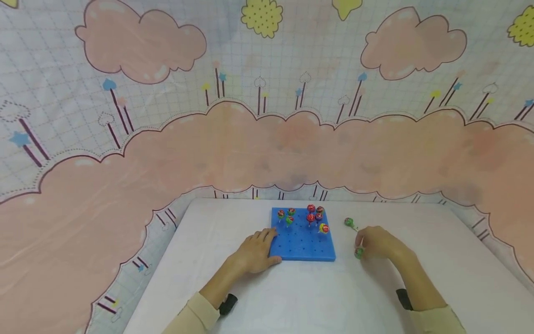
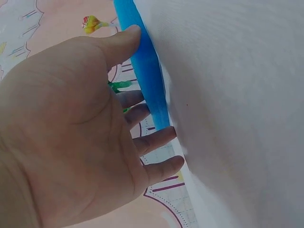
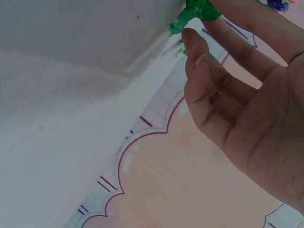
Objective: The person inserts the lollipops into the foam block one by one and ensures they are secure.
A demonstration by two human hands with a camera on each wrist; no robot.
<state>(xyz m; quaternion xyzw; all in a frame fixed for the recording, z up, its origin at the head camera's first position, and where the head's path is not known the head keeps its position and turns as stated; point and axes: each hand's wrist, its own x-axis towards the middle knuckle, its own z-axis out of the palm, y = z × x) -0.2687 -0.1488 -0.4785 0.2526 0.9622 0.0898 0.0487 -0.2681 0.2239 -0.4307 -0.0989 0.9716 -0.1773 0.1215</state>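
A blue pegboard (image 1: pixel 302 253) with rows of small holes lies on the white table. Several lollipops stand in it, such as a red one (image 1: pixel 310 217), a green one (image 1: pixel 289 220) and a yellow one (image 1: pixel 324 228). My left hand (image 1: pixel 256 250) rests along the board's left edge, fingers spread, thumb at the near corner. To the right of the board, my right hand (image 1: pixel 377 243) pinches a green-wrapped lollipop (image 1: pixel 359 253) low over the table; its stick is hidden. In the right wrist view the green wrapper (image 3: pixel 202 9) shows at the fingertips.
Another green lollipop (image 1: pixel 348 222) lies on the table right of the board, its stick pointing toward my right hand. The white table (image 1: pixel 317 297) ends at a patterned cloth backdrop (image 1: pixel 267 148) behind and at the sides.
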